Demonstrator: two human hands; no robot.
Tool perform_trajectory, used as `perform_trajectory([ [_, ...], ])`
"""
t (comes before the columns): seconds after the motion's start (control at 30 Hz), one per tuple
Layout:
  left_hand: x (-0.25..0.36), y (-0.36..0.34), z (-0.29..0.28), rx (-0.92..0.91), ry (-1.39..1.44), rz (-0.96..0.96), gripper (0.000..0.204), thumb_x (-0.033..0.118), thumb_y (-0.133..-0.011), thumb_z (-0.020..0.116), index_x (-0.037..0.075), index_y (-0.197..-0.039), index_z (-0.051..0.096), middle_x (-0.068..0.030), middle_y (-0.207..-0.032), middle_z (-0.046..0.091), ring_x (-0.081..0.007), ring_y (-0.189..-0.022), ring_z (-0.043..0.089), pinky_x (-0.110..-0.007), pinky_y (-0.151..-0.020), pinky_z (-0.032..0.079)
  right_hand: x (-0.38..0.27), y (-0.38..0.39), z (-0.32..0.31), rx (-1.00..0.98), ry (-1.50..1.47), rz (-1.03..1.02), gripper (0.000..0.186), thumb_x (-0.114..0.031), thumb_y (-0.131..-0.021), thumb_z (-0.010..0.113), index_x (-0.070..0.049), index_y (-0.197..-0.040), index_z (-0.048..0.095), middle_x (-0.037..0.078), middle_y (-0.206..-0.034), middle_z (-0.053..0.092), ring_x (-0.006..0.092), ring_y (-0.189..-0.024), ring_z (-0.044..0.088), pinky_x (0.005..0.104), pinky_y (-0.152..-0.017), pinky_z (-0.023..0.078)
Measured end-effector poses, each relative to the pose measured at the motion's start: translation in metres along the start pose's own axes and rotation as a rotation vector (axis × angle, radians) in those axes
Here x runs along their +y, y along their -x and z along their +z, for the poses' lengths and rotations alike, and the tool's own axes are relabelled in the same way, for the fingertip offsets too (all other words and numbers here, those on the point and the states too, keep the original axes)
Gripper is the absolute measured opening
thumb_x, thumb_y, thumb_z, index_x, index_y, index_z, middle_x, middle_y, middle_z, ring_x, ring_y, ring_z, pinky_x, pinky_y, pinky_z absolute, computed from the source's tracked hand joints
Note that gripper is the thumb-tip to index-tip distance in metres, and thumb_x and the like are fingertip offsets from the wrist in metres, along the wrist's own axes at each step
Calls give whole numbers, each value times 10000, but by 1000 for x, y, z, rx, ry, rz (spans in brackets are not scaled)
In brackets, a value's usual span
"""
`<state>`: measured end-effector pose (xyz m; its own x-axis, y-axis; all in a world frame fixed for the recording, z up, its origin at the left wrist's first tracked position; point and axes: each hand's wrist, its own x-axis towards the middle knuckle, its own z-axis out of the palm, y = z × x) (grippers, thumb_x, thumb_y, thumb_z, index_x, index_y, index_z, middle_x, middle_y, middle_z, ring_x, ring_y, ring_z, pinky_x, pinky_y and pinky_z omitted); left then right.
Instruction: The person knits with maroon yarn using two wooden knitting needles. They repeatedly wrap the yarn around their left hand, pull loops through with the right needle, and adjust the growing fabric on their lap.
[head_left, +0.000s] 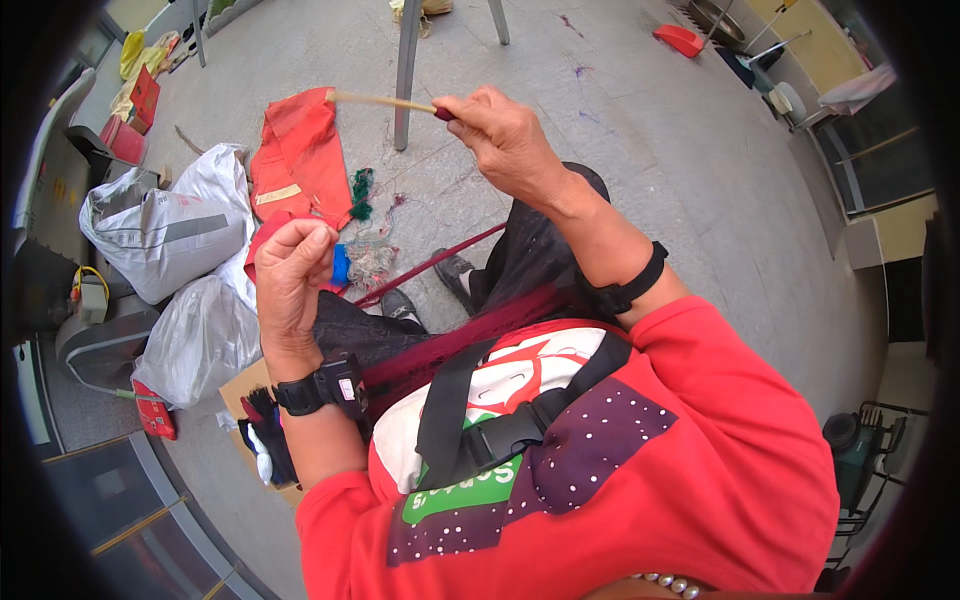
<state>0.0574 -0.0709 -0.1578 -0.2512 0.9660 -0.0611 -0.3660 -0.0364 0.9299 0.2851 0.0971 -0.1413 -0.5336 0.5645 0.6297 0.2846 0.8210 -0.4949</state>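
My right hand (508, 150) is raised, its fingers closed on a thin wooden stick (385, 101) that points left and is blurred at its far end. A small dark red bit (443, 114) shows where the fingers pinch the stick. On the left, my left hand (296, 262) is held up with fingers curled and pressed together; whatever is in them is hidden. A band of fine dark red threads (470, 332) lies stretched across my lap, and a dark red cord (440, 258) runs slanting in front of my knees.
A red cloth (300, 150) lies on the floor ahead, beside green yarn scraps (361, 193) and a tangled thread clump (371, 262). White sacks (165, 230) and a clear plastic bag (200, 340) stand left. Metal legs (407, 75) rise ahead; a red dustpan (680, 40) lies far right.
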Motion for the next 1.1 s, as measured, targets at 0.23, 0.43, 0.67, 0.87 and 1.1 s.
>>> perform_trajectory([
  [0.23, 12, 7, -16, 52, -34, 15, 107, 110, -891, 602, 4, -893, 621, 44, -658, 472, -17, -532, 336, -166, -441, 238, 8, 8, 3, -93, 67, -128, 260, 63, -785, 537, -73, -985, 634, 69, -898, 598, 249, -803, 610, 340, -833, 486],
  [0.43, -6, 6, -4, 58, -221, -189, 148, 161, -880, 620, 16, -852, 634, 87, -586, 410, -6, -480, 290, -179, -425, 179, -2, -11, -6, 68, -1375, 533, 161, 32, -872, 517, 15, -1025, 565, 168, -1056, 627, 280, -1047, 604, 452, -948, 474],
  [0.67, -4, 9, -14, 64, -100, -155, 146, 144, -897, 596, 9, -845, 615, 67, -600, 418, -9, -490, 301, -170, -424, 190, 4, 2, 2, 10, -902, 561, 129, 0, -878, 528, 15, -995, 579, 130, -990, 614, 263, -911, 623, 374, -780, 523],
  [0.87, -2, 11, -22, 56, 3, -70, 133, 121, -910, 572, -7, -878, 592, 51, -630, 411, -14, -504, 304, -155, -419, 216, 15, 31, 27, -209, 46, -141, 213, 30, -807, 545, -59, -974, 642, 118, -825, 565, 289, -812, 586, 348, -767, 479],
  [1.1, -8, 11, -18, 84, -54, -196, 155, 140, -892, 607, -4, -837, 622, 73, -595, 412, -7, -481, 292, -172, -419, 186, 8, 7, 17, -39, -810, 435, 156, 28, -847, 514, -18, -964, 607, 134, -986, 621, 238, -963, 616, 370, -888, 485],
])
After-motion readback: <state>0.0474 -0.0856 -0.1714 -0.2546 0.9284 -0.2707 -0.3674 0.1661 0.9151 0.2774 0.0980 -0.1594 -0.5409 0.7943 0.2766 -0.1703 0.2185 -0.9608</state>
